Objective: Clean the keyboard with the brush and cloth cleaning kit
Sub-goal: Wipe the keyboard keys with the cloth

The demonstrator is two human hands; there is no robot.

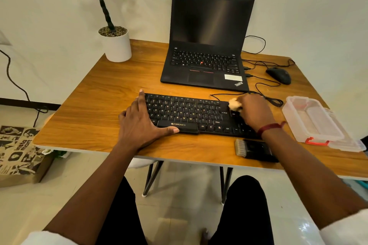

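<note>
Desk [95,105] gives you bare wood left of the keyboard [191,113], but laptop [205,61] crowds the far edge and brush [253,150] lies just beside the near one. Your left hand [139,125], fingers spread flat, pins the kbd's left end so it won't slide. Your right hand [253,111] has fingers closed on the cloth [234,104], pressed on the right-end keys w/ cable close behind.

Black keyboard [191,114] – cream cloth [234,104] – red-latched clear box [314,120].

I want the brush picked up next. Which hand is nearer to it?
Right. The right hand holds the cloth on the keyboard, just behind the brush. The left hand braces the keyboard's far left end.
</note>
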